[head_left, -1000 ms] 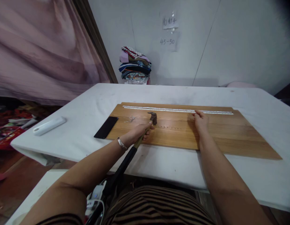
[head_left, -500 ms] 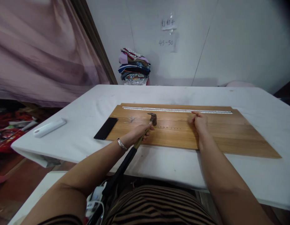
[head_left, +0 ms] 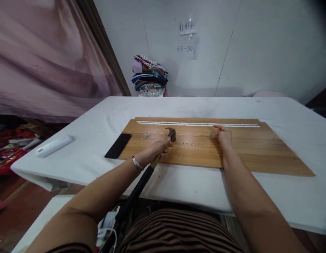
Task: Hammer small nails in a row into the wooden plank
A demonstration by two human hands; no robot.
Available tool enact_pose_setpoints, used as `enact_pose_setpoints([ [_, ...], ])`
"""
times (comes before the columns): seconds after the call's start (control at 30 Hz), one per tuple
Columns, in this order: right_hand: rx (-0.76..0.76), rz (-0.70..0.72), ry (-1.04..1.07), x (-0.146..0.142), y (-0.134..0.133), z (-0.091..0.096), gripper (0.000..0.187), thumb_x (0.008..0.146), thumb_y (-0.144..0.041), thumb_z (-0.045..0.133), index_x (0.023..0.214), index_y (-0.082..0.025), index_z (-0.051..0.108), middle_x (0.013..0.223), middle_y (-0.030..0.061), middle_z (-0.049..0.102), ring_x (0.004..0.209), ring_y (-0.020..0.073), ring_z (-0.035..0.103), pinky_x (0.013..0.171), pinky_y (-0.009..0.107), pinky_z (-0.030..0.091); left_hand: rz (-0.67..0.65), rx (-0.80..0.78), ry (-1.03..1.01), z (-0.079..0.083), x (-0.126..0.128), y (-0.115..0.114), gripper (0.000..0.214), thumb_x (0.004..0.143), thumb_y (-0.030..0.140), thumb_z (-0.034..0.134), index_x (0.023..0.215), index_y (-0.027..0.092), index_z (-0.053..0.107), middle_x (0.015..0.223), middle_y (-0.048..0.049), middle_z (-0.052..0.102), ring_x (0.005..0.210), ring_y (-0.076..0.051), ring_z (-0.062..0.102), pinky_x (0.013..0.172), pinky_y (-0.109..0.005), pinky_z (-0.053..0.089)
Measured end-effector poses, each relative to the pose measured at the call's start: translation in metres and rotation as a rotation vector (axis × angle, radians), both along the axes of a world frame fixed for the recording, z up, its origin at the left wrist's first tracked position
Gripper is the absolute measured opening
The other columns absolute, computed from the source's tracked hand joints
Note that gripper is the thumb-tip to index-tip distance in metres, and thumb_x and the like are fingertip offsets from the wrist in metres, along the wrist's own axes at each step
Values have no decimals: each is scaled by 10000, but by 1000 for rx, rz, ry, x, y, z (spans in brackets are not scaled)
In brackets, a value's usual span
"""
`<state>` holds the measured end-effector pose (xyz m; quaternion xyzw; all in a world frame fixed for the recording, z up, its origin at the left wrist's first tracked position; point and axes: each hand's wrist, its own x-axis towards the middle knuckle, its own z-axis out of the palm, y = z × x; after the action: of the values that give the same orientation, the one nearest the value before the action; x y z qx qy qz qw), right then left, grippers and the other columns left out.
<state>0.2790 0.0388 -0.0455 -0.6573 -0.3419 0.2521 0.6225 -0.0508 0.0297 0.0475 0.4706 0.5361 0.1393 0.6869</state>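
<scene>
Two hands reach over a flat brown wooden board (head_left: 252, 151), well apart from each other. The left hand (head_left: 159, 149) is wrapped around a claw hammer with a dark metal head, a yellowish neck and a black grip (head_left: 140, 185), holding it just below the head. The hammer's long line slants from the head, out over the board, back toward the body and to the left. So the left hand is the near one, and the right hand (head_left: 224, 137) is off to the right of the hammer head. Its fingers are bent in; I cannot tell if they pinch something small.

Between the hands runs a row of tiny dark dots (head_left: 191, 143), from beside the hammer head toward the right hand. The board is smooth, shiny and striped with grain. Two long, thin white strips (head_left: 175, 123) lie near its far edge. Some thin, shiny metal nails (head_left: 145, 136) lie loose to the left, near a flat black phone (head_left: 118, 146).
</scene>
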Motion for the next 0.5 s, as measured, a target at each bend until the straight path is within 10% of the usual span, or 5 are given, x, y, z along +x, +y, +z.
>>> enact_pose_setpoints([
  [0.5,-18,-47,-21,1,2,0,497,605,-272,506,1064,-146,648,666,-14,600,503,96,478,483,213,378,11,-24,-65,3,-2,-1,429,869,580,455,941,158,494,550,71,359,383,-44,305,388,-181,233],
])
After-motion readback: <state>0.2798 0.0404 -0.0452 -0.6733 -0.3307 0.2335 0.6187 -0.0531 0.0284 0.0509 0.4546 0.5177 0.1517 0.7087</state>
